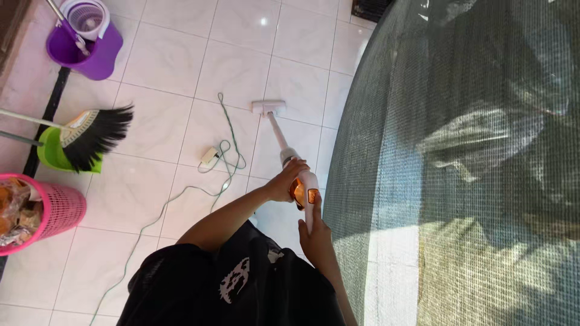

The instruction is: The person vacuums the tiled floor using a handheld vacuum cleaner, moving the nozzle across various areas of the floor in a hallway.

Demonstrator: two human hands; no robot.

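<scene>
- I hold the stick vacuum (294,163) out in front of me, its flat white head (269,107) down on the tiled floor (181,60) and its tube slanting back up to my hands.
- My left hand (289,180) is clenched around the upper body by the orange part; my right hand (314,236) wraps the white handle end just behind it.
- I judge it a light, rigid plastic machine: the stiff tube steers the head, and the smooth shell wants a closed grip at the handle, not on the thin tube.
- A green cord (226,130) with a small white adapter (209,157) loops on the floor just left of the tube.
- Dark mesh netting (459,163) hangs close on my right.
- Well apart on the left: a broom (90,134), a green dustpan (51,154), a pink basket (57,208) and a purple mop bucket (90,42).
</scene>
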